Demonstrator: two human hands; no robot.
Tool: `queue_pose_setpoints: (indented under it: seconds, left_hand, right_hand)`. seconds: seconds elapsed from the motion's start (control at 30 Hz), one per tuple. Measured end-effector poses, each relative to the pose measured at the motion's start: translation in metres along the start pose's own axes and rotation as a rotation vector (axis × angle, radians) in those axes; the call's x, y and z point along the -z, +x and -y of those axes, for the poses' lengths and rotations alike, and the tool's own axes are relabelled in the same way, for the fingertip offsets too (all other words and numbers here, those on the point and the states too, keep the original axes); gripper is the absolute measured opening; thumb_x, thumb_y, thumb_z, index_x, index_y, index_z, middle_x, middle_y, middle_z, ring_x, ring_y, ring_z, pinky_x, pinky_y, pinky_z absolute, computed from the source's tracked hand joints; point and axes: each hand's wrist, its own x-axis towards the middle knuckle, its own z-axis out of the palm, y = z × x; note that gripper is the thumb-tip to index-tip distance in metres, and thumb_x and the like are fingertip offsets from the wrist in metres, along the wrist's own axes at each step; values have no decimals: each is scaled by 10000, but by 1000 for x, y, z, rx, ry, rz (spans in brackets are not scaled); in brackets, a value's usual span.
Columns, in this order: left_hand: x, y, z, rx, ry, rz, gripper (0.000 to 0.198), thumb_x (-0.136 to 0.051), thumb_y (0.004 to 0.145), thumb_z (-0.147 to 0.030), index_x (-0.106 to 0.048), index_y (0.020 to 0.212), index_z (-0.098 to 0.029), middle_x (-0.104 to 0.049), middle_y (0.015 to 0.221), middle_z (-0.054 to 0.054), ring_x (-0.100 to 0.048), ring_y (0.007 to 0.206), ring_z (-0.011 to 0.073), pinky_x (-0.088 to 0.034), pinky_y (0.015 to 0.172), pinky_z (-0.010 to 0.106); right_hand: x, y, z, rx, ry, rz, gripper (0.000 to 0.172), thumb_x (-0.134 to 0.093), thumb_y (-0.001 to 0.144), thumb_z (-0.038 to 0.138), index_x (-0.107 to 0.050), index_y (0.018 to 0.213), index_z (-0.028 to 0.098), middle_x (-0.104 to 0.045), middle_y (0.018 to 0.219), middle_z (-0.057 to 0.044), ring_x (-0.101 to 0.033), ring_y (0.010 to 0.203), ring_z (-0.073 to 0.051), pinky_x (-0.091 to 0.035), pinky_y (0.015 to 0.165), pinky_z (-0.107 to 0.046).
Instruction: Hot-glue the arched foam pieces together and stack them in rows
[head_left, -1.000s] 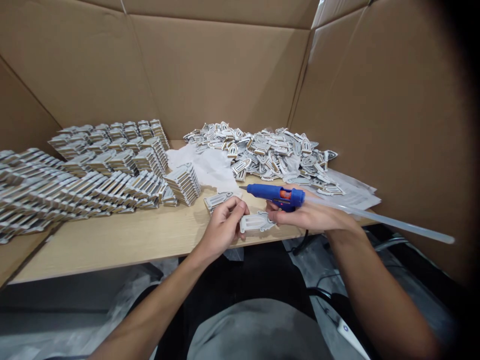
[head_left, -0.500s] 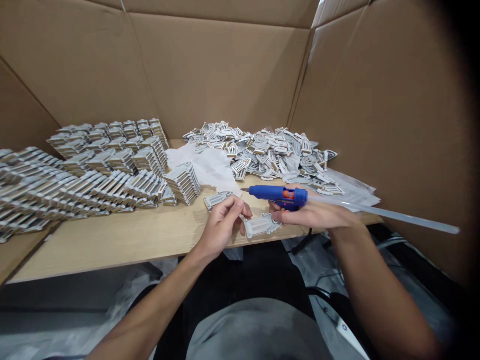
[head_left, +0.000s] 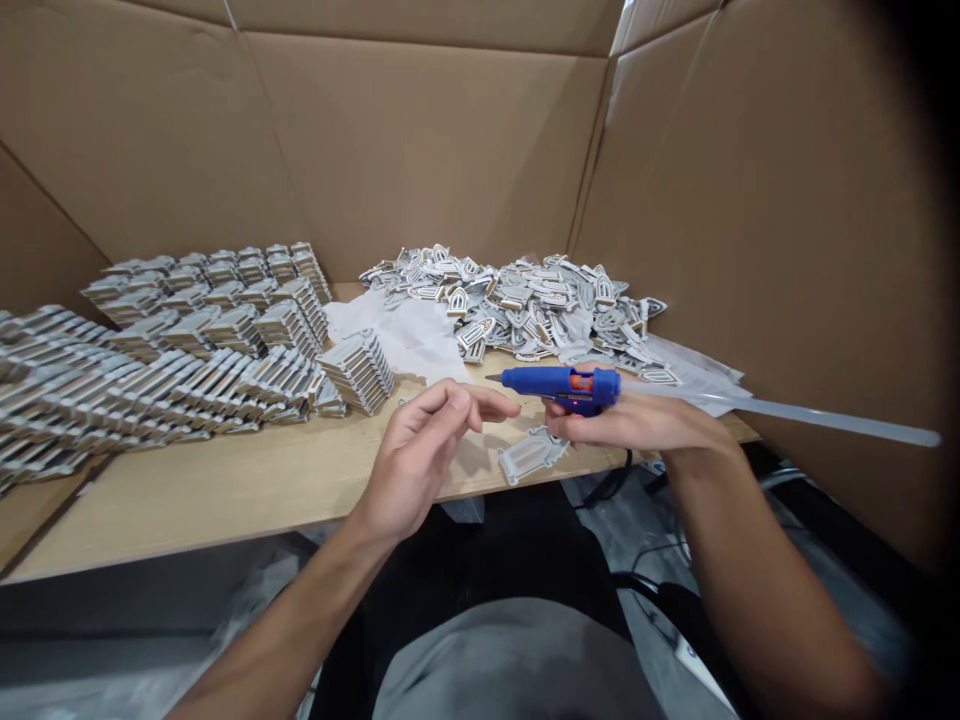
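My right hand (head_left: pixel 622 415) grips a blue hot glue gun (head_left: pixel 559 384), its nozzle pointing left and a long clear glue stick (head_left: pixel 810 412) reaching out of the back. Just below that hand, a flat grey window-shaped piece (head_left: pixel 531 456) lies at the table's front edge; whether the fingers touch it I cannot tell. To its left is my left hand (head_left: pixel 427 455), with fingers stretched rightward, the thumb along the index finger, and nothing visible held. The fingers point toward the space under the nozzle.
Tight stacks of window-shaped pieces (head_left: pixel 150 385) fill the table's left side, with one separate stack (head_left: pixel 358 372) nearer the middle. A loose heap of similar pieces (head_left: pixel 540 305) lies at the back on white paper (head_left: pixel 405 330). Cardboard walls (head_left: pixel 427 150) surround the wooden table (head_left: pixel 225 480).
My left hand has drawn slightly left and its fingers have straightened. The piece below the glue gun has tilted a little. Another piece beside my left hand is now mostly hidden behind it.
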Motion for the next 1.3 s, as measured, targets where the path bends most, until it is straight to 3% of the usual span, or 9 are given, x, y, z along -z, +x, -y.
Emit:
queue_pose_setpoints:
  seconds: [0.1,0.23,0.43,0.53,0.63,0.77,0.97,1.17,1.3]
  left_hand:
    - [-6,-5,-19,91,-96,63,306,-487,1059,-316,-528,780,-199,-778,983,111,-712,1095,275,-481,1066,440]
    - [-9,-9,-31,201,-88,124,333,-463,1063,-349,-459,759,-213,-710,737,59,-685,717,216,-538,788,369]
    - [-4,-11,-29,189,503,71,394,-480,1076,-453,-521,775,-201,-566,688,-6,-490,590,123,-384,578,254]
    - [-2,-15,-24,135,783,67,180,-515,1063,-390,-601,1065,-232,-567,749,-23,-522,645,139,-374,593,252]
    - [-1,-17,-18,155,930,185,333,-541,1035,-325,-521,1361,-256,-598,756,-30,-552,649,162,-373,593,264]
    - [2,-17,-16,226,1069,302,185,-535,1025,-338,-649,957,-209,-561,655,-19,-498,593,153,-311,546,277]
    - [1,-16,-36,359,764,473,442,-453,1079,-412,-596,724,-191,-513,629,-16,-479,576,119,-354,546,248]
    - [-8,-13,-43,298,194,353,430,-472,1085,-436,-645,784,-182,-773,989,120,-714,811,205,-576,749,324]
    - [-8,-12,-36,79,267,129,375,-503,1081,-434,-707,872,-199,-763,1250,107,-700,1165,274,-515,1076,442]
  right_hand:
    - [-1,0,2,13,14,-11,365,-736,790,309,-676,1143,237,-578,711,33,-514,614,-150,-429,548,-258]
    - [0,-1,8,9,-77,-55,139,-721,790,310,-626,843,224,-590,721,10,-543,659,-166,-452,593,-277]
    - [5,-8,9,-18,-166,-136,146,-708,803,325,-608,822,220,-596,794,-4,-559,748,-180,-467,679,-297]
    - [6,-12,10,-23,-105,-163,147,-708,807,337,-618,828,222,-620,810,-15,-581,757,-192,-481,694,-317]
    - [5,-14,14,3,-97,-166,122,-711,791,295,-610,783,227,-617,772,-8,-582,726,-184,-481,683,-314]
    - [3,-15,21,1,-120,-179,135,-711,781,274,-588,750,226,-595,727,3,-562,691,-168,-477,663,-300]
    - [2,-15,21,34,-116,-183,138,-703,780,308,-595,777,224,-601,768,-6,-564,722,-175,-477,656,-302]
    - [-3,-10,22,43,-92,-138,150,-696,800,319,-574,775,234,-568,720,0,-536,680,-174,-470,621,-307]
    - [-6,-9,25,36,-120,-124,157,-706,795,335,-588,769,236,-601,735,-12,-548,681,-181,-470,609,-308]
